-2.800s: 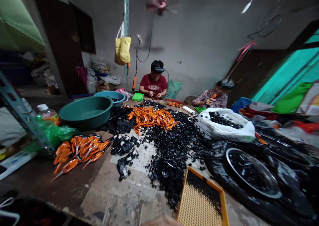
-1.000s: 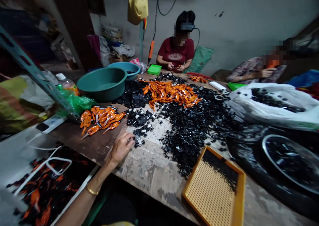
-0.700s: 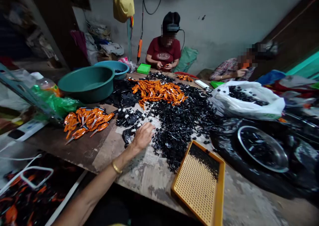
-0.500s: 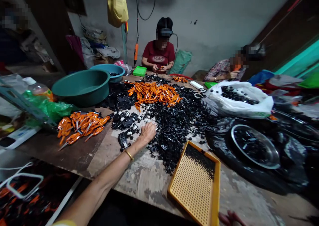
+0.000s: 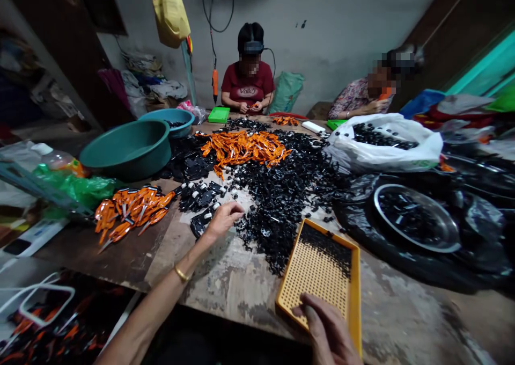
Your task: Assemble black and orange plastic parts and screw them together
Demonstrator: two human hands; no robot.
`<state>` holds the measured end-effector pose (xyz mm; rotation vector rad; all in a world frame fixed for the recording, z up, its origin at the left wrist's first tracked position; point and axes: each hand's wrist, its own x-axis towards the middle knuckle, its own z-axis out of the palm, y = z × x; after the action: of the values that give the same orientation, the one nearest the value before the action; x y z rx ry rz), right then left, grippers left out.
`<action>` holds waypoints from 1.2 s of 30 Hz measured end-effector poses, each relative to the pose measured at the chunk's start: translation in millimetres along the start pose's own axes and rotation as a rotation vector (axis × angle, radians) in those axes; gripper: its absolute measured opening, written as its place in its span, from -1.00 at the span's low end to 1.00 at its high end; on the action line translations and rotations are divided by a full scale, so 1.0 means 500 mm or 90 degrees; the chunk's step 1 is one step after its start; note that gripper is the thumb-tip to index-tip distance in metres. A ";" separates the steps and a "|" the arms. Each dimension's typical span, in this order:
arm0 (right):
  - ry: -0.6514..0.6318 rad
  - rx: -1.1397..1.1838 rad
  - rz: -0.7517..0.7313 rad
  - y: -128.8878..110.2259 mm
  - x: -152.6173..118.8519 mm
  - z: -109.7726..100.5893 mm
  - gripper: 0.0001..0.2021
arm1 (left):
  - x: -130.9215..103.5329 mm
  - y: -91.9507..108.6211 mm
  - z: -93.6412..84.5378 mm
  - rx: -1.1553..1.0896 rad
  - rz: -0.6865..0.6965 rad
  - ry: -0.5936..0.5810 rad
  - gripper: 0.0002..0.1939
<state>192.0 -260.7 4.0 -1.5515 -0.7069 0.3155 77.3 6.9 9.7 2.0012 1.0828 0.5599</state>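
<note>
My left hand (image 5: pixel 226 218) is over the table, just left of the big pile of small black parts (image 5: pixel 277 204); its fingers are curled together, and whatever they may hold is too small to make out. Black pieces with white ends (image 5: pixel 199 193) lie just beyond it. My right hand (image 5: pixel 322 322) is above the near end of a yellow perforated tray (image 5: pixel 317 274), thumb and fingers drawn together; no object can be told between them. Small black bits (image 5: pixel 328 247) cover the tray's far end. Orange parts (image 5: pixel 245 146) are heaped behind the black pile.
More orange pieces (image 5: pixel 134 209) lie at the left, near a green basin (image 5: pixel 126 150) and a blue basin (image 5: pixel 173 119). On the right are a white bag (image 5: pixel 386 158) of black parts and a metal bowl (image 5: pixel 416 220). Two people sit across the table.
My left hand has drawn back and left from the edge of the black pile. My right hand has come up from the bottom edge to over the tray. The view has shifted slightly.
</note>
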 end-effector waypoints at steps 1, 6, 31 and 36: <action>-0.017 0.025 0.014 -0.005 -0.005 0.019 -0.80 | -0.027 0.004 -0.006 -0.060 -0.011 -0.032 -0.86; -0.114 0.028 -0.008 -0.009 -0.008 0.106 -0.61 | -0.155 0.018 -0.008 -0.556 -0.165 -0.175 -0.72; -0.248 -0.010 -0.095 0.107 -0.055 0.153 -0.54 | -0.219 -0.027 -0.054 -0.108 -0.059 -0.034 -0.83; -0.271 0.002 -0.131 0.110 -0.060 0.160 -0.54 | -0.079 0.034 -0.072 0.167 0.106 0.048 -0.81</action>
<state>134.8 -213.4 -65.7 -1.4059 -1.1885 0.4987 40.0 -16.9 44.2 2.3320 1.0863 0.6095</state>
